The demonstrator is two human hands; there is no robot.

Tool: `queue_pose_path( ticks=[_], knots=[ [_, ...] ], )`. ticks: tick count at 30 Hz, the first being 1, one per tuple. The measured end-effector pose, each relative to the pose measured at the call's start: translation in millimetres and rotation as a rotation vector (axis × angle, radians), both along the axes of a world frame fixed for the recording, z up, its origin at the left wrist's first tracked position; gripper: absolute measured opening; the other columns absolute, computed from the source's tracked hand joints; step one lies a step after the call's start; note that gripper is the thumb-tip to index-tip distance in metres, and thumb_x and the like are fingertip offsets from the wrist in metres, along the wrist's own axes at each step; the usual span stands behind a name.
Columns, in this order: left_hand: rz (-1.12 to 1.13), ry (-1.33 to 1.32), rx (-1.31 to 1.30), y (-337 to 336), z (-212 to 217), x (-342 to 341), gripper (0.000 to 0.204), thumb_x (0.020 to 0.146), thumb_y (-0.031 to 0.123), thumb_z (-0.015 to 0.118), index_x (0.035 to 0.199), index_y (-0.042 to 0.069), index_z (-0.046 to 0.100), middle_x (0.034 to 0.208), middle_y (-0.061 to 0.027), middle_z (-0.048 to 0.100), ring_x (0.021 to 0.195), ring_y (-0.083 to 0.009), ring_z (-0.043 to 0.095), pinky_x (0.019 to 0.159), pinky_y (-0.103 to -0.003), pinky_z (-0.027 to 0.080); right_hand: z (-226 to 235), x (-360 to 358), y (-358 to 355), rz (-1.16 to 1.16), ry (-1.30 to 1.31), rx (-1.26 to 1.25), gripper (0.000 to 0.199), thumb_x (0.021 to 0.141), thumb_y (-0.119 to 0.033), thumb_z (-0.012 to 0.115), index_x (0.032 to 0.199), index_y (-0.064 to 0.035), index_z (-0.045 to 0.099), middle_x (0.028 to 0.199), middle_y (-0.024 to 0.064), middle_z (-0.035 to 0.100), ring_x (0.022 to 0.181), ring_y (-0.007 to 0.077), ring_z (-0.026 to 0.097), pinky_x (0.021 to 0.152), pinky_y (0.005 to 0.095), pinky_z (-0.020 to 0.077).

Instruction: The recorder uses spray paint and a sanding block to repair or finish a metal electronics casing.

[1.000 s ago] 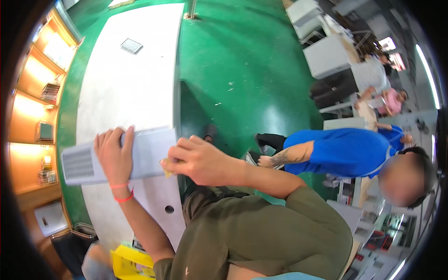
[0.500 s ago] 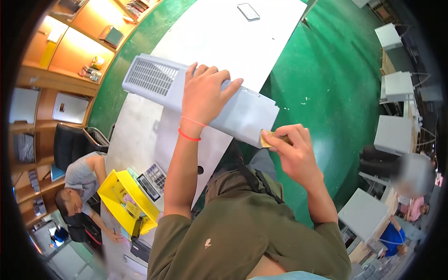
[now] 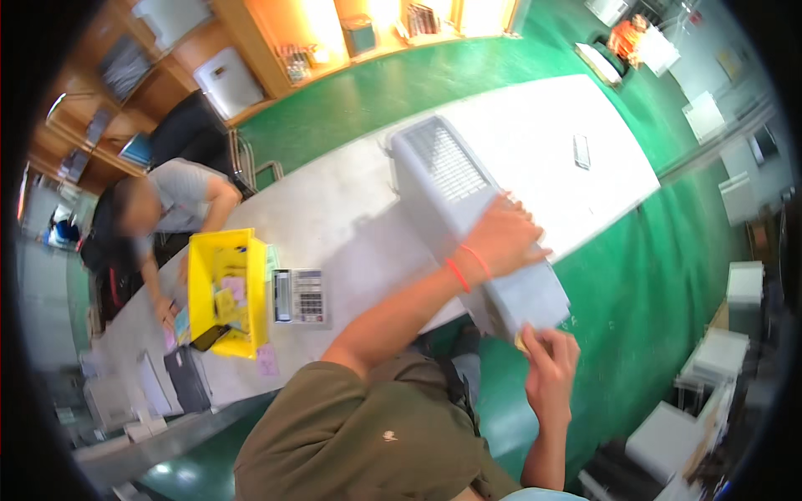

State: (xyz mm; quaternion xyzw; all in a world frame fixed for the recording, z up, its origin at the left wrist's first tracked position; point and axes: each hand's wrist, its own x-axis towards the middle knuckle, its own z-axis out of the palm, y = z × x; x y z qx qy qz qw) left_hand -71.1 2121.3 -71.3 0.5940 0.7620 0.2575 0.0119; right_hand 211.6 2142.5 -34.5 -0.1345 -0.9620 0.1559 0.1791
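Grey casing (image 3: pixel 469 210), slotted: across the counter (image 3: pixel 326 200) edge, near end overhanging, presumably for access. Left hand (image 3: pixel 504 238) — laid over it, apparently steadying; clasp cannot be told. Right hand (image 3: pixel 553 355) — grip pinching a small yellowish piece (image 3: pixel 520 341) at the overhanging corner.

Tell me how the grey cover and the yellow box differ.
The cover is pale grey; the box is bright yellow. The cover has a slotted grille at its far end; the box has an open top, with papers inside. The left hand lies on the cover; the box stands on the table. Both are longer than wide.
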Motion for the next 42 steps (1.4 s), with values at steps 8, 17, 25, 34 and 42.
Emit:
queue_pose_path(
  ticks=[8, 17, 25, 34, 42],
  knots=[
    [0.059, 0.012, 0.018, -12, 0, -4, 0.045, 0.102, 0.055, 0.071, 0.094, 0.013, 0.085, 0.098, -0.01, 0.078, 0.118, -0.029, 0.07, 0.132, -0.053, 0.033, 8, -1, 2, 0.042, -0.062, -0.101, 0.046, 0.091, 0.006, 0.071, 0.135, -0.0047, 0.081, 0.117, 0.0117, 0.065, 0.109, 0.0339, 0.06, 0.094, 0.045, 0.0453],
    [0.074, -0.025, 0.031, -5, -1, 5, 0.044, 0.1, 0.054, 0.072, 0.089, 0.013, 0.086, 0.096, -0.0087, 0.079, 0.116, -0.0287, 0.07, 0.133, -0.053, 0.033, 2, -14, 16, 0.077, -0.081, -0.126, 0.046, 0.092, 0.008, 0.068, 0.135, -0.001, 0.08, 0.116, 0.0146, 0.063, 0.11, 0.0357, 0.059, 0.098, 0.0458, 0.0474],
    [0.075, -0.002, 0.015, -4, -1, 9, 0.047, 0.098, 0.056, 0.072, 0.088, 0.012, 0.086, 0.095, -0.0105, 0.08, 0.116, -0.03, 0.07, 0.132, -0.054, 0.033, 1, -7, 28, 0.189, -0.008, -0.046, 0.041, 0.098, -0.003, 0.072, 0.136, -0.0153, 0.084, 0.117, 0.0189, 0.072, 0.106, 0.0407, 0.066, 0.094, 0.0519, 0.0495],
    [0.076, -0.034, -0.005, -13, -6, 5, 0.046, 0.1, 0.056, 0.07, 0.092, 0.014, 0.086, 0.098, -0.0091, 0.079, 0.118, -0.0287, 0.07, 0.133, -0.053, 0.033, 3, -6, 8, 0.048, -0.082, -0.133, 0.047, 0.093, 0.007, 0.071, 0.137, -0.0049, 0.08, 0.12, 0.0107, 0.065, 0.11, 0.0338, 0.059, 0.094, 0.0449, 0.0451],
    [-0.03, -0.003, 0.086, -5, -15, -10, 0.042, 0.101, 0.05, 0.072, 0.097, 0.01, 0.084, 0.103, -0.0156, 0.079, 0.115, -0.034, 0.071, 0.125, -0.059, 0.04, 3, -22, 15, 0.04, 0.001, -0.07, 0.05, 0.087, 0.004, 0.074, 0.135, -0.0083, 0.081, 0.116, 0.011, 0.069, 0.109, 0.0343, 0.063, 0.095, 0.0476, 0.0471]
  ],
)
